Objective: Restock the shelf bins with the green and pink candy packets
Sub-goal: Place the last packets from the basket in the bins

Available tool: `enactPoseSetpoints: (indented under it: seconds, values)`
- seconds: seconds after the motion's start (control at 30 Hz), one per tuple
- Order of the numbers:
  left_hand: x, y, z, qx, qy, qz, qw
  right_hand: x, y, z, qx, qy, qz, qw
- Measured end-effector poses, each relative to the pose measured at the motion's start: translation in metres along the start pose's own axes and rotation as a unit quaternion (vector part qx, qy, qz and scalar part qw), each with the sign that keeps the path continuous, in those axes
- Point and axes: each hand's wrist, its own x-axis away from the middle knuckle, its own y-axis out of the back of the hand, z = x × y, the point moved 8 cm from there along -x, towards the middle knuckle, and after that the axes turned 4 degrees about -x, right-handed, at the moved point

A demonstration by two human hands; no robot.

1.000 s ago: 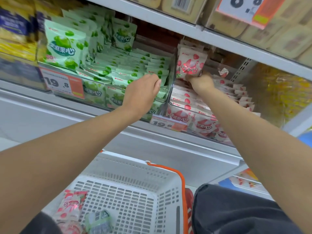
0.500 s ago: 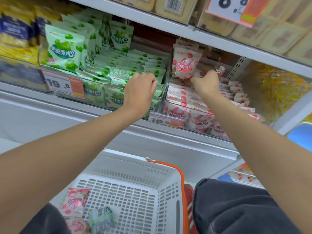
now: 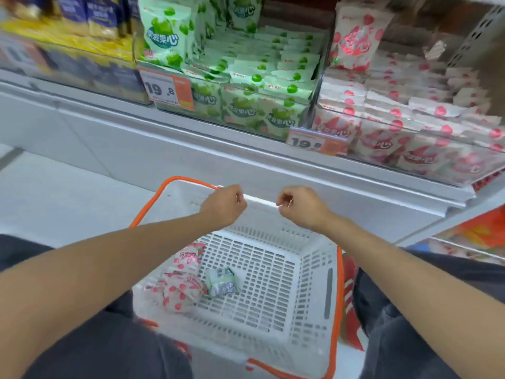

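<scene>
A white slotted basket [image 3: 273, 269] with an orange handle is seen below the left hand [image 3: 222, 206] and the right hand [image 3: 300, 207]. An orange price tag [image 3: 168, 90] is fixed above the left hand. Yellow and blue packages [image 3: 82, 20] are stacked further up and left.

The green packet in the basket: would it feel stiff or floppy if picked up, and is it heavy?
Probably floppy: the green packet looks crumpled and bent on the basket floor. Likely light, being small beside the pink packets. Its glossy wrapper may be slightly slippery.
</scene>
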Motion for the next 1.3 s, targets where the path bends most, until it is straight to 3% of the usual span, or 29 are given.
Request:
enactPoseSetpoints:
  seconds: [0.07,0.17,0.3,0.43,0.7,0.87,1.07,1.2,1.3]
  values:
    - [0.006,-0.033,0.051,-0.094,0.037,0.096,0.990,-0.003,-0.047,-0.028,0.058,-0.028,0.103,0.993]
    - [0.022,-0.076,0.116,-0.215,0.083,0.226,0.946,0.000,-0.104,-0.065,0.105,-0.080,0.208,0.969]
    - [0.048,-0.130,0.161,-0.235,0.108,0.348,0.901,0.008,-0.155,-0.084,0.124,-0.095,0.271,0.950]
    - [0.080,-0.171,0.185,-0.298,0.084,0.406,0.860,0.020,-0.187,-0.085,0.147,-0.090,0.308,0.936]
    - [0.063,-0.154,0.167,-0.255,0.106,0.307,0.911,0.035,-0.149,-0.056,0.131,-0.075,0.268,0.951]
    - [0.040,-0.117,0.095,-0.094,0.103,0.285,0.948,0.057,-0.102,-0.035,0.175,-0.043,0.254,0.950]
    - [0.016,0.005,-0.047,0.153,-0.005,0.226,0.962,0.051,-0.008,0.011,0.127,0.008,0.127,0.984]
    - [0.028,0.056,-0.106,0.219,-0.088,0.170,0.957,0.061,0.036,0.035,0.031,0.025,0.082,0.996]
    - [0.025,0.081,-0.126,0.275,-0.118,0.071,0.952,0.060,0.064,0.040,-0.029,0.034,0.006,0.999]
